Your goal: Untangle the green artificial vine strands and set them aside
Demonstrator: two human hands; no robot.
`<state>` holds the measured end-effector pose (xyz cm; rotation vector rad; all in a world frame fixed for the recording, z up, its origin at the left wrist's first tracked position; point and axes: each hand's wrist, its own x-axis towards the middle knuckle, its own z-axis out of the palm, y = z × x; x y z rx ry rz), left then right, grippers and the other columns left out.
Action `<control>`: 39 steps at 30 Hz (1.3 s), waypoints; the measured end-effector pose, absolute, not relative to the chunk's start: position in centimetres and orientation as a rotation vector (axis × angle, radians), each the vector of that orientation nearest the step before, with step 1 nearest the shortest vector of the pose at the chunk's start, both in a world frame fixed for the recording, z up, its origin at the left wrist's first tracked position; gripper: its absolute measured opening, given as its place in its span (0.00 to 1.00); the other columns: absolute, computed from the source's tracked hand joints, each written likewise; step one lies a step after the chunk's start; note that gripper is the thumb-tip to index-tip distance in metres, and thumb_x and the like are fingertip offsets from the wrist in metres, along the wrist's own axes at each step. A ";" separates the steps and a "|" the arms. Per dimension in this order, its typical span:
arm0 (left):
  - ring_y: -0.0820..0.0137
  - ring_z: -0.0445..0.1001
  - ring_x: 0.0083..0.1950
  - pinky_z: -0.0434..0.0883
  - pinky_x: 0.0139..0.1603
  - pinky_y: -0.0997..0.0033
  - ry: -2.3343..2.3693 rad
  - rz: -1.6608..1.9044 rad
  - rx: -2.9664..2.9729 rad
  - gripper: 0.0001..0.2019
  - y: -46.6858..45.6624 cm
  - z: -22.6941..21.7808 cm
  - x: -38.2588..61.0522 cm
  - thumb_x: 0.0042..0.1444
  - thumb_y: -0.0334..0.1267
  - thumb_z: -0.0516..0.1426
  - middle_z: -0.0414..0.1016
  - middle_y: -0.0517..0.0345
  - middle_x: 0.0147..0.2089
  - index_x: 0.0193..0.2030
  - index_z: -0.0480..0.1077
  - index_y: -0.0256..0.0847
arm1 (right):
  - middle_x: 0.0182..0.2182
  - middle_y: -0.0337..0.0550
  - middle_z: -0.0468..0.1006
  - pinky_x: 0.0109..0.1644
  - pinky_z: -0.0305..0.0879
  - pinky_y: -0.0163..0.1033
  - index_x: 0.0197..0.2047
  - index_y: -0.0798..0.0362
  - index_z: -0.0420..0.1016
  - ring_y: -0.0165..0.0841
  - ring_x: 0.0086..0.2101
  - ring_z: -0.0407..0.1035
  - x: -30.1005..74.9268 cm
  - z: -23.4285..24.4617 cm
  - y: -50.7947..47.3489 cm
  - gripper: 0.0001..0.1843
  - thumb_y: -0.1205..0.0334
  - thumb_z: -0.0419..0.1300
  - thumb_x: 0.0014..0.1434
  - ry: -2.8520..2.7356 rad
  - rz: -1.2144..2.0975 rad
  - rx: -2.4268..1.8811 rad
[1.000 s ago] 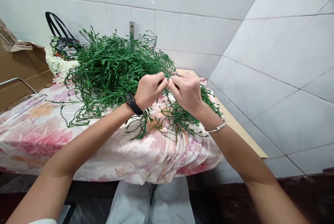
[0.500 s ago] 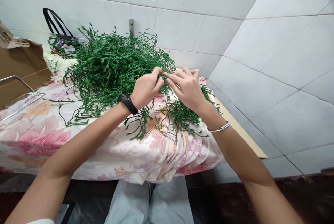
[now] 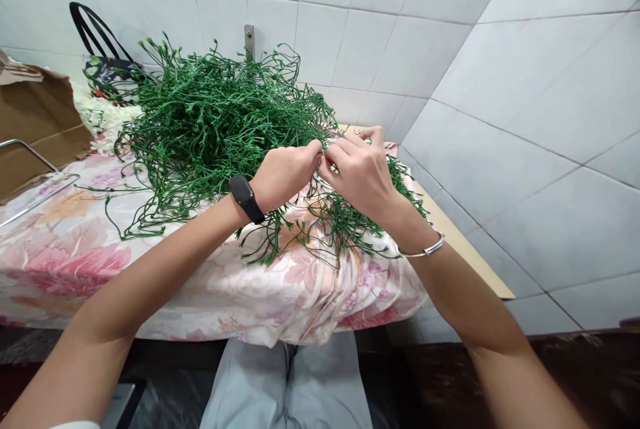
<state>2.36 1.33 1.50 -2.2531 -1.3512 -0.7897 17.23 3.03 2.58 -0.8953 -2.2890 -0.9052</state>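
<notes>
Left hand (image 3: 285,172) and right hand (image 3: 361,174) are both closed in a fingertip pinch on one strand at the near-right edge of the green stems (image 3: 215,122) heaped on the cloth-covered worktop (image 3: 75,255), and a hard tug could snag the tangle and drag stems overboard.

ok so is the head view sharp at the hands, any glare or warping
Head view: left hand, right hand and the green sprig pile are sharp; light is soft, faint shadows on the floral cloth; faint glints on the wall tiles; wide-lens stretch in the forearms low down.
</notes>
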 end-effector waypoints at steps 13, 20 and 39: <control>0.73 0.66 0.21 0.46 0.19 0.71 -1.295 -0.678 -2.186 0.09 1.1 1.5 2.8 0.59 0.32 0.45 0.72 0.53 0.28 0.36 0.64 0.35 | 0.27 0.50 0.70 0.41 0.53 0.49 0.32 0.60 0.68 0.37 0.33 0.60 16.2 1.7 2.9 0.17 0.65 0.41 0.61 -2.360 -0.956 -0.963; 0.75 0.60 0.20 0.50 0.22 0.73 -1.465 -1.036 -2.058 0.07 2.3 1.6 0.7 0.54 0.28 0.47 0.66 0.57 0.20 0.33 0.65 0.35 | 0.23 0.46 0.67 0.38 0.54 0.45 0.27 0.57 0.66 0.35 0.31 0.60 18.8 3.7 4.4 0.14 0.64 0.45 0.59 -2.027 -0.819 -1.113; 0.76 0.67 0.28 0.64 0.27 0.79 -1.229 -1.911 -2.889 0.04 1.3 1.7 1.8 0.57 0.38 0.49 0.67 0.60 0.29 0.36 0.59 0.41 | 0.31 0.41 0.74 0.40 0.57 0.35 0.34 0.56 0.72 0.28 0.34 0.66 19.2 4.5 2.1 0.16 0.53 0.49 0.59 -2.316 0.080 -0.682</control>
